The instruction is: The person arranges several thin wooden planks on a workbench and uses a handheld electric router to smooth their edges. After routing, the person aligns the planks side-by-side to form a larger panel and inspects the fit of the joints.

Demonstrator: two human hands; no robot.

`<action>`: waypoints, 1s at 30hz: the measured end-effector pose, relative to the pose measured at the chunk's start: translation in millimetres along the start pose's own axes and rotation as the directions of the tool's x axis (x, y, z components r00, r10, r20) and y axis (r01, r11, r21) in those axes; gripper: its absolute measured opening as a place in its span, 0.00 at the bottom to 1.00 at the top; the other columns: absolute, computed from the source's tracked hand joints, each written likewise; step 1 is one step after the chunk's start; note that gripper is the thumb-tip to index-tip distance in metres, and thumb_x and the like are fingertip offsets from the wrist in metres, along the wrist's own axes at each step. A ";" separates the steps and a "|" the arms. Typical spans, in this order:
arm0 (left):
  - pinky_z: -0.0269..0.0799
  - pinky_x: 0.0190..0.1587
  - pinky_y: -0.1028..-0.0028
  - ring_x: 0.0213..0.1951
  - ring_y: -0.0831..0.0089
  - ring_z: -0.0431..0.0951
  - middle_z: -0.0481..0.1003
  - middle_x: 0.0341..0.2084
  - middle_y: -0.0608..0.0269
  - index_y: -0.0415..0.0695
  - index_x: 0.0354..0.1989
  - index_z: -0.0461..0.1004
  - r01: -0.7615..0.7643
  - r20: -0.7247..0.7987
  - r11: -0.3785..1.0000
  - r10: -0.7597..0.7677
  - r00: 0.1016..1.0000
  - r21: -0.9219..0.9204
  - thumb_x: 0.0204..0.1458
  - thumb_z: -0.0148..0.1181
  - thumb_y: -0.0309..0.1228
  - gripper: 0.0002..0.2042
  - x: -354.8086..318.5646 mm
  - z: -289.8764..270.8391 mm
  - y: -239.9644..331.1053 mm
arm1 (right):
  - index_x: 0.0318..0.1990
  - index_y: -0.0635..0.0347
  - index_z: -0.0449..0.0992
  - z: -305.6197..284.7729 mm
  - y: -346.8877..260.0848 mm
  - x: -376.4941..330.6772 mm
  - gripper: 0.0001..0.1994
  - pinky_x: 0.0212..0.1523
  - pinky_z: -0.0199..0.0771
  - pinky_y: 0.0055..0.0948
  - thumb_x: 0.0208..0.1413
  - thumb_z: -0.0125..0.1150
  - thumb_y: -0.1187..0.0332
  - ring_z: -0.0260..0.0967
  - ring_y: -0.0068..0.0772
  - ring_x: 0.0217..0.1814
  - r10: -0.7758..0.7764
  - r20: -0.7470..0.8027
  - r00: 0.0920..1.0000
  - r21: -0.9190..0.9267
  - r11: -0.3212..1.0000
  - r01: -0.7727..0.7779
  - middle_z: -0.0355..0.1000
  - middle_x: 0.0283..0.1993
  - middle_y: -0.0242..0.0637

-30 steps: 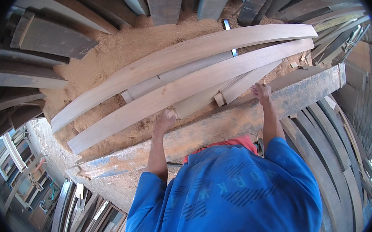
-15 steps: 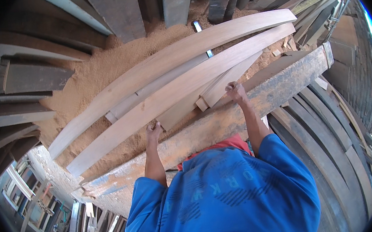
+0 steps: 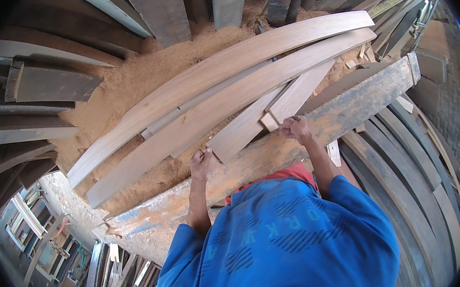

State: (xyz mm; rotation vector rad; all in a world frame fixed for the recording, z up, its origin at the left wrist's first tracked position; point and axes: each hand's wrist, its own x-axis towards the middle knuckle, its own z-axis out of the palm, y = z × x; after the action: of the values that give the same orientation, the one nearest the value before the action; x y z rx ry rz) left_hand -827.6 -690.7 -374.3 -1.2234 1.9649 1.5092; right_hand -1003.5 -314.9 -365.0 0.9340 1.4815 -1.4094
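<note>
My left hand (image 3: 203, 164) is closed at the near end of a short pale board (image 3: 245, 124), its fingertips against that end. My right hand (image 3: 296, 129) is closed by the near end of a second short board (image 3: 301, 89); what its curled fingers hold, if anything, is hidden. A small block-like end piece (image 3: 268, 121) shows beside the right fingers. Beyond both short boards lie two long, pale planks, a nearer plank (image 3: 226, 98) and a farther plank (image 3: 212, 66), running side by side on the slant.
A thick, worn beam (image 3: 253, 159) crosses between me and the planks. Sawdust (image 3: 122, 103) covers the ground beyond. Dark boards (image 3: 158, 13) stand along the far side, grey boards (image 3: 400, 150) lie stacked at right, and timber pieces (image 3: 116, 279) rest at lower left.
The short boards have shifted right and nearer to the beam, away from the near plank. My left hand has moved along with its board's end; my right hand has come closer to me.
</note>
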 end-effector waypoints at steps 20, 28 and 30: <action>0.65 0.16 0.77 0.16 0.84 0.65 0.68 0.18 0.73 0.48 0.24 0.68 0.142 0.205 0.875 -0.050 0.977 -0.463 0.61 0.61 0.36 0.14 -78.6 27.2 104.8 | 0.62 0.62 0.64 108.2 38.1 1.3 0.21 0.69 0.64 0.48 0.66 0.52 0.63 0.67 0.44 0.64 -0.086 0.170 0.982 0.729 0.681 -0.066 0.70 0.60 0.44; 0.62 0.17 0.78 0.15 0.82 0.66 0.67 0.18 0.71 0.47 0.23 0.65 0.119 0.385 0.934 0.022 0.922 -0.336 0.61 0.58 0.35 0.14 -134.9 -19.9 134.5 | 0.52 0.63 0.71 113.4 16.2 -79.3 0.14 0.52 0.80 0.43 0.62 0.55 0.66 0.76 0.42 0.50 0.004 0.072 0.997 0.627 0.777 -0.049 0.75 0.49 0.43; 0.62 0.17 0.78 0.16 0.82 0.66 0.66 0.17 0.71 0.46 0.23 0.65 0.012 0.362 0.977 0.068 0.930 -0.214 0.61 0.57 0.34 0.15 -162.4 -41.0 141.9 | 0.49 0.62 0.73 123.6 27.9 -101.6 0.12 0.48 0.82 0.42 0.61 0.57 0.67 0.77 0.39 0.47 -0.043 0.095 0.995 0.634 0.773 -0.027 0.75 0.46 0.41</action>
State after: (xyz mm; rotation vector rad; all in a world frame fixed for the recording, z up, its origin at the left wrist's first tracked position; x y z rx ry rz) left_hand -844.6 -655.7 -158.3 -0.9054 1.6137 1.8485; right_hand -931.2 -431.4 -277.9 1.2311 0.9178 -1.9908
